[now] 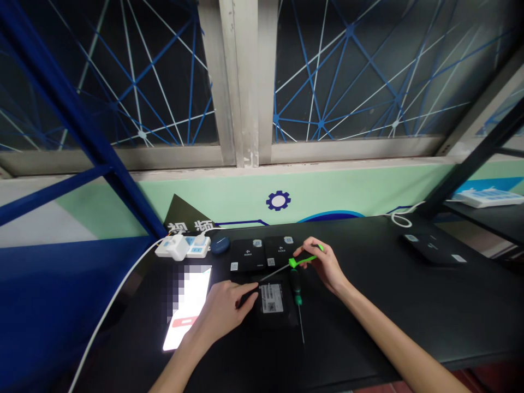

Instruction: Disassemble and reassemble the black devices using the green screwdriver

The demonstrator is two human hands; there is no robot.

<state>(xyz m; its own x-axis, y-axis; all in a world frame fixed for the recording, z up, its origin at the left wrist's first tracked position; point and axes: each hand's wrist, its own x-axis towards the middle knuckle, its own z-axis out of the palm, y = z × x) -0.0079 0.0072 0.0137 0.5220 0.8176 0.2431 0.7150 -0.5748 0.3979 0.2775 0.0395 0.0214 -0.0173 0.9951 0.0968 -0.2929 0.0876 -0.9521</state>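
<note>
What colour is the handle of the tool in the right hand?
The handle is bright green, shown best in the head view, held by the right hand.

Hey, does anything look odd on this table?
Yes, the phone lying lit on the table looks odd: a blocky pixelated patch covers much of its screen, so the display can't be read. The screwdriver also sits tight against the edge of the black box.

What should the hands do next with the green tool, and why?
I'd guess the right hand should ease the thin metal tip of the green-handled tool onto the top edge of the black box. The tip already sits right beside that edge, and the left hand is at the box, ready to steady it.
</note>
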